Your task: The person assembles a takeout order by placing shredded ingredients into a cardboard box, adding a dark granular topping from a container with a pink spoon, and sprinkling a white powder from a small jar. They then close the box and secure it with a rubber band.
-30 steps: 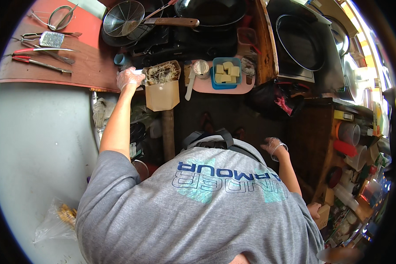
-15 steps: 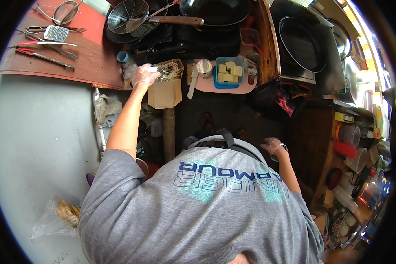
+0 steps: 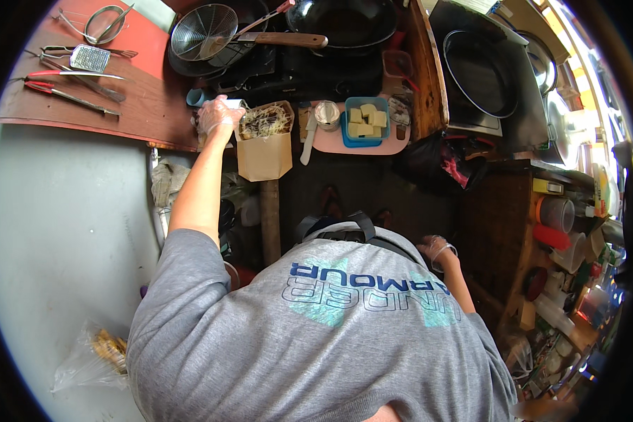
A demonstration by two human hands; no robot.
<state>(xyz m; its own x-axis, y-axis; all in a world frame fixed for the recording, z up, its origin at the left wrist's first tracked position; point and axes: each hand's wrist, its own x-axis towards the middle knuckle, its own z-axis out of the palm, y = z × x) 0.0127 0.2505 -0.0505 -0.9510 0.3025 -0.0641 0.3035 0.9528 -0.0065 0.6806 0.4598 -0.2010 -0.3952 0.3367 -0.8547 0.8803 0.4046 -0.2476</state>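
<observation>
My grey shirt [image 3: 316,337] fills the near part of the view. My right hand [image 3: 436,250], in a thin clear glove, hangs low by my side, near the dark wooden cabinet [image 3: 496,232]; its fingers curl loosely, and I cannot tell whether they hold anything.

My left arm stretches forward, and my left hand [image 3: 216,116], also gloved, rests against the left side of a brown paper bag [image 3: 264,151]. My fingers are partly bent and pressed to the bag's upper edge; how firmly they grip it I cannot tell. The bag stands upright at the front edge of the wooden counter [image 3: 119,105], its mouth open, and it is full to the top with pale, tangled strands of shredded food [image 3: 264,121].

Just right of the bag is a pink tray [image 3: 359,144] carrying a knife [image 3: 307,141], a small round cup [image 3: 326,114] and a blue tub of pale yellow cubes [image 3: 366,119]. Farther off sit a wire strainer [image 3: 204,32] and a dark wok [image 3: 344,21]. Tongs [image 3: 70,95] and a small grater [image 3: 90,58] lie far left.
</observation>
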